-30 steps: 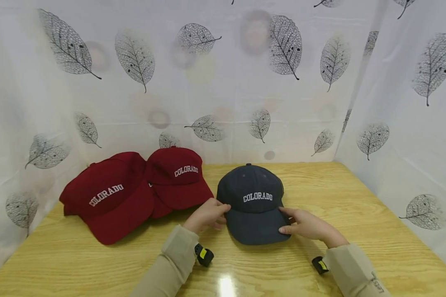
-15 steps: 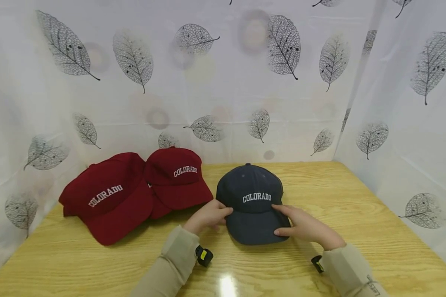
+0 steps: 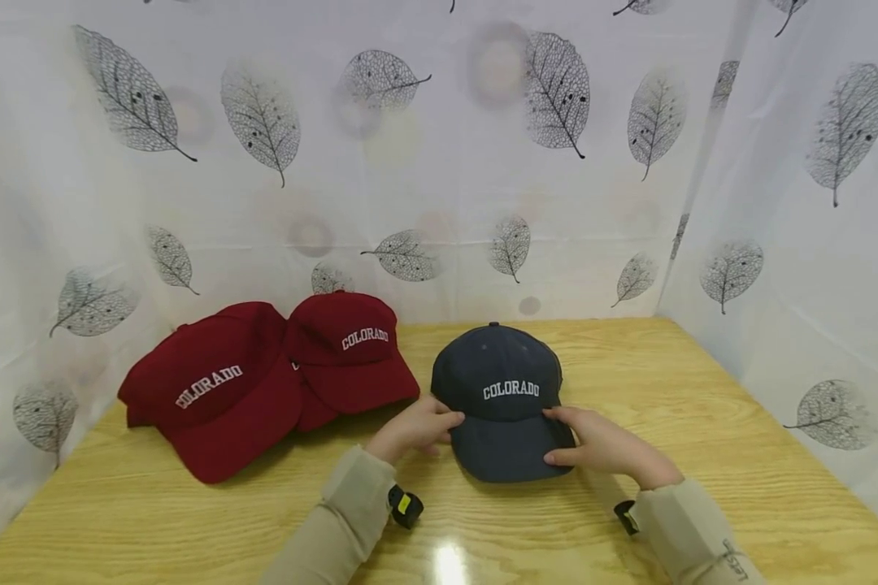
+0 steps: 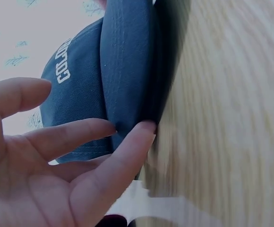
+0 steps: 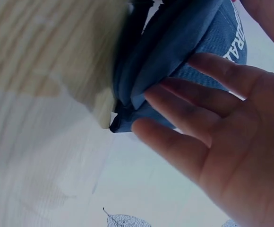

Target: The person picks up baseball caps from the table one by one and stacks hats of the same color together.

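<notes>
Item under handling: one navy COLORADO baseball cap, upright on the wood-grain bench, brim facing me.

My left grip is at one front corner of the cap, where brim meets crown. The left wrist view finds its fingers extended and spread, tips against the brim edge, not wrapped round it. My right grip is at the opposite corner, fingers likewise long and parted, two tips showing on top of the brim in the head view. Neither has a closed hold; I cannot tell how firmly either presses.

Beside the navy cap, towards my left, two burgundy caps, a larger-looking one and another, lie against each other. A portion of burgundy brim shows between them; its owner I cannot determine. A leaf-print curtain stands behind.

Assessment: the step in hand appears to be steadying or squaring the navy cap. Good practice, in my judgement, is light, equal contact from both sides, so the cap does not twist and the brim's curve does not flatten. Contact is best directed at the stiff brim; the crown looks soft and would likely dent. The left side calls for more care, with burgundy fabric nearby.
</notes>
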Available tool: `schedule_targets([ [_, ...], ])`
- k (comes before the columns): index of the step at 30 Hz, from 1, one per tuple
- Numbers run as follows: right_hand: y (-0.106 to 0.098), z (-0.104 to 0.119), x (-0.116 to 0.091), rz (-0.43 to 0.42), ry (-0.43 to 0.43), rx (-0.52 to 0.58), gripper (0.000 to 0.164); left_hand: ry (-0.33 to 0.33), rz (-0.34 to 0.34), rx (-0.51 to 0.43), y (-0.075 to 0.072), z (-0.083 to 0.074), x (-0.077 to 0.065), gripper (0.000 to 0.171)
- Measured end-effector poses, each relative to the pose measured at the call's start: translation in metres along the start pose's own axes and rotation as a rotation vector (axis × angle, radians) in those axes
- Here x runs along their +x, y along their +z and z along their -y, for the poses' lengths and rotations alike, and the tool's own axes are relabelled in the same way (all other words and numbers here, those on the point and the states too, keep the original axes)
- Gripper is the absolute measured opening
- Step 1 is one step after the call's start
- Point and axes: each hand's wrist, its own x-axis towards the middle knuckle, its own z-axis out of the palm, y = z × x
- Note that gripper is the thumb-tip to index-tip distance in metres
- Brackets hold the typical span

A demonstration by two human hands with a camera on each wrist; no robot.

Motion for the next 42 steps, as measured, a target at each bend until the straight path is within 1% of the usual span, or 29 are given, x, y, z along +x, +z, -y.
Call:
schedule_targets([
  [3,-0.002,-0.003,-0.003,-0.002,0.028,-0.008,0.068,-0.004,0.003,-0.032,0.006,0.001,0.006,0.037],
  [7,-0.005,-0.008,-0.006,-0.012,0.051,-0.014,0.067,0.005,-0.007,-0.071,0.016,0.003,0.016,0.036],
  [12,-0.008,-0.019,-0.007,-0.035,0.102,-0.014,0.068,0.031,-0.004,-0.079,0.028,-0.003,0.025,0.030],
  [15,-0.012,-0.025,-0.008,-0.044,0.132,-0.030,0.068,0.059,0.006,-0.054,0.036,-0.008,0.032,0.024],
  [19,-0.017,-0.028,-0.011,-0.041,0.165,-0.049,0.069,0.114,0.026,0.009,0.044,-0.012,0.040,0.030],
  [21,-0.019,-0.028,-0.012,-0.041,0.180,-0.054,0.070,0.132,0.036,0.022,0.047,-0.014,0.043,0.030],
  [23,-0.021,-0.029,-0.013,-0.039,0.194,-0.057,0.070,0.138,0.047,0.021,0.049,-0.016,0.044,0.029],
  [28,-0.022,-0.031,-0.013,-0.038,0.222,-0.058,0.071,0.110,0.055,0.001,0.052,-0.018,0.046,0.026],
  [34,-0.024,-0.031,-0.016,-0.042,0.247,-0.054,0.072,0.111,0.057,0.016,0.053,-0.021,0.049,0.026],
  [42,-0.026,-0.029,-0.017,-0.044,0.239,-0.071,0.070,0.105,0.077,0.008,0.054,-0.023,0.049,0.025],
])
